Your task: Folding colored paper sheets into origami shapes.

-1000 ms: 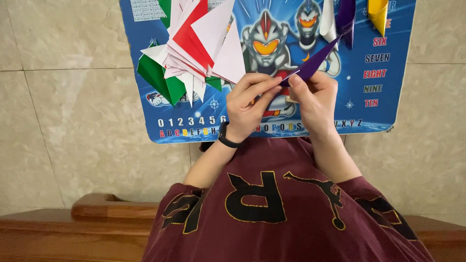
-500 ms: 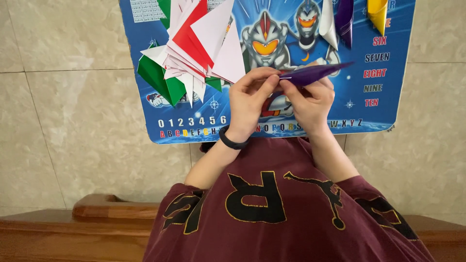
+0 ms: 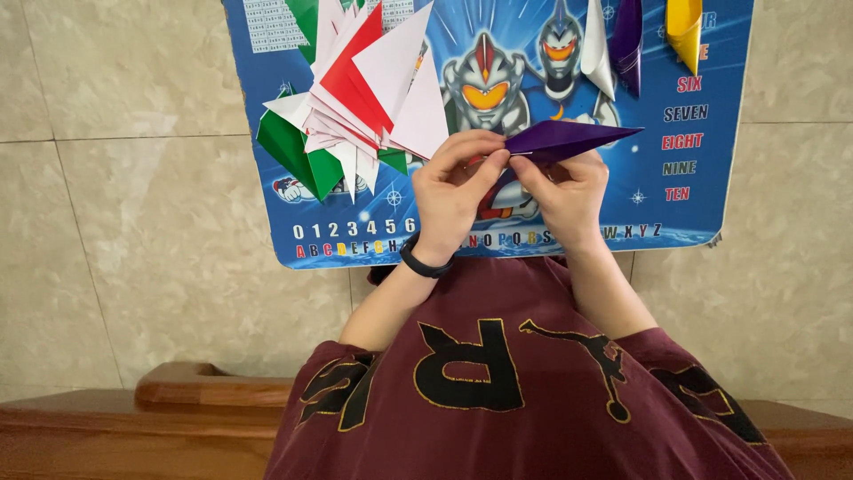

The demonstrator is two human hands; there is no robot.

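A blue printed mat [image 3: 693, 204] lies beneath both hands. Beyond the left hand [image 3: 453, 191] sits a heap of folded paper shapes [image 3: 355, 98]; three more lie beyond the right hand [image 3: 569, 191], so much folding looks done. Both hands pinch the purple paper [image 3: 569, 138], already a narrow pointed shape, seemingly with creases left

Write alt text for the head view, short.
Both hands, left hand and right hand, pinch a folded purple paper above a blue play mat on a tiled floor. A pile of folded papers in red, white and green lies on the mat.
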